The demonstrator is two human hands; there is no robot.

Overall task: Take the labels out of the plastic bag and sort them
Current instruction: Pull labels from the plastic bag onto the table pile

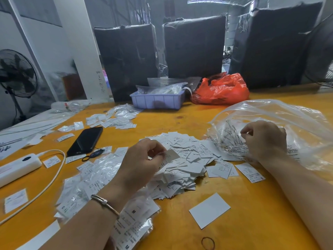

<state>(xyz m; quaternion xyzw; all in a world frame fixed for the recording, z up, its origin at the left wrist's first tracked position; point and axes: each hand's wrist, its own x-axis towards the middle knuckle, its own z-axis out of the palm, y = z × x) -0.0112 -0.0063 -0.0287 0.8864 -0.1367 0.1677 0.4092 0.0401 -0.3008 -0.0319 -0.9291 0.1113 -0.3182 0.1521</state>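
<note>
A warehouse-like room lies behind a yellow-orange counter (225,230), with three tall bales wrapped in black plastic (194,46) standing along its far edge and a black pedestal fan (17,74) at the far left. A loose pile of white labels (182,159) covers the middle of the counter, many printed with size letters. The left hand (142,159), a thin bracelet (105,203) on its wrist, hovers over the near left side of the pile and pinches one small white label (171,156) between thumb and fingertips. The right hand (264,141) rests on the clear plastic bag (288,120) to the right of the pile, its fingers curled into the crumpled film at the bag's mouth; printed text shows through the plastic. Near the left forearm lie small clear packets of labels (131,226), some marked M. A blank white card (210,210) lies alone on the near counter, with a rubber band (208,243) nearer still. To the left are a black phone (85,140), a white power bank (18,167) and its white cable (54,177). Farther back sit a pale purple plastic tray (156,101) holding clear bags and, to its right, a crumpled red plastic bag (221,90).
</note>
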